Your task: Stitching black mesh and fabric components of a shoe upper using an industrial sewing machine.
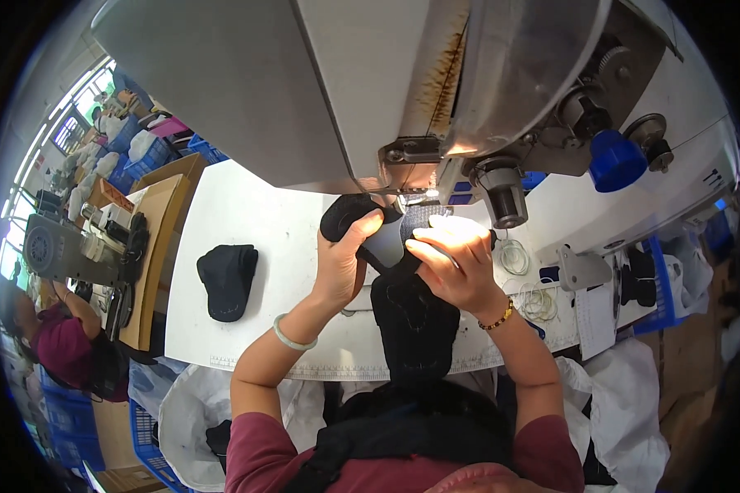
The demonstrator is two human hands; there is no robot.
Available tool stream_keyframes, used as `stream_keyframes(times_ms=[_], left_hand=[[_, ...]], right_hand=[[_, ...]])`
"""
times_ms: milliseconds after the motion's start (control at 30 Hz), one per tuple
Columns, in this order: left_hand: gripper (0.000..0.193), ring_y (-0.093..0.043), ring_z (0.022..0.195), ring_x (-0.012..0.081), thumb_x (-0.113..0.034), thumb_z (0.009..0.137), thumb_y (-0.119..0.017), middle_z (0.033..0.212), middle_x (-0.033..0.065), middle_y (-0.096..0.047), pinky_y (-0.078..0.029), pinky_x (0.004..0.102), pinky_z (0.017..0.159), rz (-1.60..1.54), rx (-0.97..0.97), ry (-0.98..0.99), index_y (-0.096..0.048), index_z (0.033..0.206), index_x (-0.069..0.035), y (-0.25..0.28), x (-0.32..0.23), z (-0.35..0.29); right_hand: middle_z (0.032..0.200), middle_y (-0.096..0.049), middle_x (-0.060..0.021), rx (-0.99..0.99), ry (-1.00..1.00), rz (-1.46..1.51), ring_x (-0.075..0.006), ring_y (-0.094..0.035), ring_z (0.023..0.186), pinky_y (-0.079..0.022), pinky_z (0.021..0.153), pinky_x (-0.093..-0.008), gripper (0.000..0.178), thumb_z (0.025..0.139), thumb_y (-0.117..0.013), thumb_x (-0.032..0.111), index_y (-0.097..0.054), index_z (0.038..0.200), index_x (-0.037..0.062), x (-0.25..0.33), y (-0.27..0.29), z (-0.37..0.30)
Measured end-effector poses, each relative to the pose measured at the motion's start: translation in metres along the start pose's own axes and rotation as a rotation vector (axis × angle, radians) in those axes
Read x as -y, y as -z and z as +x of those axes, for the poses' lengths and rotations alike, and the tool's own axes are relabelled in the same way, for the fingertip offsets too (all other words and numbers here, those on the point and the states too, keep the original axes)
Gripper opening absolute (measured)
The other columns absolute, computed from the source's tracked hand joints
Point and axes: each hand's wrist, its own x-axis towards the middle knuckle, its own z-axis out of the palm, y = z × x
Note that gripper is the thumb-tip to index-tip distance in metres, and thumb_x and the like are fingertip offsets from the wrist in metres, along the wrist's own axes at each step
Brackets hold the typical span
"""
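Observation:
Beneath the lit head of a sewing machine [337, 74], both my hands grip a black-and-grey fabric piece [384, 244]. My left hand [343, 261] is closed on its left side, thumb on top, beside a rounded black part. On the right, my right hand [459, 259] pinches the piece close to a grey mesh patch [423, 215]. Their fingers hide part of the work. Toward me, a chain of black fabric pieces [415, 329] with pale stitch lines runs over the table's front edge. More black pieces [226, 282] lie stacked on the left of the white table [296, 215].
Coils of pale cord [537, 304] lie right of my right hand, near a grey metal bracket [582, 269]. A blue knob [618, 160] juts from the machine. White sacks [625, 403] hang below the table. At far left, another person [62, 345] sits by a machine.

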Motion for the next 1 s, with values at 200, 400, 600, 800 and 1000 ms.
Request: stream_keyframes(times_ms=[200,400,600,800,1000], left_hand=[[0.017,-0.058,0.081,0.0119,-0.007,0.085,-0.056,0.089,0.0032,-0.061,-0.047,0.0248,0.075,0.023,-0.073,-0.104,-0.06,0.101,-0.002,-0.015,0.007,-0.014],[0.017,-0.057,0.079,0.008,-0.011,0.087,-0.059,0.088,0.0029,-0.063,-0.045,0.0228,0.071,0.072,-0.161,-0.189,-0.063,0.099,0.0,-0.019,0.016,-0.024],[0.009,-0.048,0.08,0.0173,-0.009,0.082,-0.057,0.08,0.0047,-0.056,-0.039,0.0305,0.075,0.836,-0.154,-0.855,-0.053,0.087,-0.003,0.01,-0.001,-0.037],[0.055,-0.051,0.116,0.0245,-0.003,0.069,-0.064,0.122,0.0084,-0.056,-0.036,0.0402,0.102,1.457,0.349,-1.13,-0.052,0.123,-0.006,0.026,-0.01,-0.023],[0.083,-0.052,0.11,0.0296,0.001,0.06,-0.074,0.118,0.0107,-0.056,-0.04,0.0387,0.098,1.216,0.294,-0.983,-0.042,0.135,-0.008,0.022,-0.004,-0.014]], right_hand=[[0.104,-0.06,0.0011,-0.051,0.021,0.076,-0.0209,-0.056,0.1,-0.041,0.087,-0.0354,0.04,0.061,-0.066,-0.002,-0.06,0.097,0.0136,-0.007,0.0,-0.001],[0.102,-0.061,0.0002,-0.032,0.023,0.101,-0.0171,-0.057,0.091,-0.043,0.088,-0.0348,0.028,0.069,-0.067,0.003,-0.06,0.094,0.0112,-0.016,0.007,-0.002],[0.1,-0.062,0.0003,-0.011,-0.008,0.169,-0.0177,-0.058,0.088,-0.04,0.089,-0.0373,0.024,0.07,-0.066,0.004,-0.061,0.093,0.0111,-0.023,0.011,0.001],[0.101,-0.062,0.0011,-0.007,0.044,0.145,-0.0193,-0.059,0.092,-0.039,0.081,-0.0387,0.032,0.065,-0.062,0.004,-0.06,0.095,0.0154,-0.026,0.012,0.006],[0.103,-0.062,0.0016,0.023,0.037,0.136,-0.0196,-0.059,0.099,-0.037,0.083,-0.0382,0.033,0.064,-0.062,0.004,-0.061,0.095,0.016,-0.027,0.015,0.007]])
